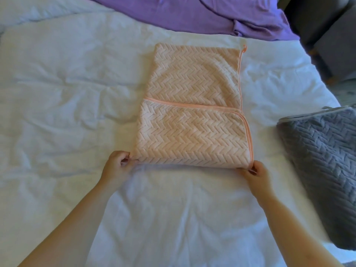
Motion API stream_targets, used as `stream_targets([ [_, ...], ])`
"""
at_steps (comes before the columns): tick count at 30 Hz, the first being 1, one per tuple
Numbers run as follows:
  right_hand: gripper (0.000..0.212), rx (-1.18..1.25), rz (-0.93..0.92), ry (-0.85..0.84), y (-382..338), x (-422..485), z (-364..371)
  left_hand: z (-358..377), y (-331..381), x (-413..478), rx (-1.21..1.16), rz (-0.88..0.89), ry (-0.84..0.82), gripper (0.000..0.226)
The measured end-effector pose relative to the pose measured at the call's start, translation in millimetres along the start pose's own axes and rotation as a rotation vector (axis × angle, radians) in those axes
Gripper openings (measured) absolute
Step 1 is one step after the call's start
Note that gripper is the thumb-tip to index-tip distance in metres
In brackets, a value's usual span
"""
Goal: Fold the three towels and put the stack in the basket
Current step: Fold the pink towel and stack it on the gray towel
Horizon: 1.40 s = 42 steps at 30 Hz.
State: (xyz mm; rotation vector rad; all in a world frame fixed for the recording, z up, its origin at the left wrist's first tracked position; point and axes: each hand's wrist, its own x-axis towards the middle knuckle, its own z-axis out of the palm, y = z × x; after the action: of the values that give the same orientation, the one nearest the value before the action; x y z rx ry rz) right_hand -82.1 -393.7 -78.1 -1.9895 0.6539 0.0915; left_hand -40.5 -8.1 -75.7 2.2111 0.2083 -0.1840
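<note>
Both hands (115, 164) (258, 173) pinch pink towel's (192, 120) near corners.

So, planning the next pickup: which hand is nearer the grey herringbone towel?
Right. The right hand pinches the pink herringbone towel's near right corner, just left of the grey herringbone towel; the left hand holds the far-side corner.

Nothing readable anywhere that I can see, no labels, brand tags, numbers or signs on any of the stuff in front of me.
</note>
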Motion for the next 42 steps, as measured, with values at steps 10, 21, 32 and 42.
stream_targets([
  [10, 0.021, -0.042, -0.015, -0.227, -28.1, -93.7, -59.0, -72.7, 23.8, -89.1, 0.053, -0.011, -0.085, 0.006],
  [21, 0.046, 0.51, -0.072, -0.242, -104.1, -31.4, -105.6, -99.8, 111.3, -23.3, -0.721, -0.048, -0.061, 0.023],
  [32, 0.037, 0.451, 0.043, -0.33, -123.6, 129.9, -33.9, -41.9, 108.2, 127.0, -0.637, -0.304, -0.079, 0.058],
  [42, 0.033, 0.363, 0.018, -0.307, -114.1, 185.6, 5.6, -8.7, 94.3, 198.3, -0.438, -0.212, -0.112, 0.085],
])
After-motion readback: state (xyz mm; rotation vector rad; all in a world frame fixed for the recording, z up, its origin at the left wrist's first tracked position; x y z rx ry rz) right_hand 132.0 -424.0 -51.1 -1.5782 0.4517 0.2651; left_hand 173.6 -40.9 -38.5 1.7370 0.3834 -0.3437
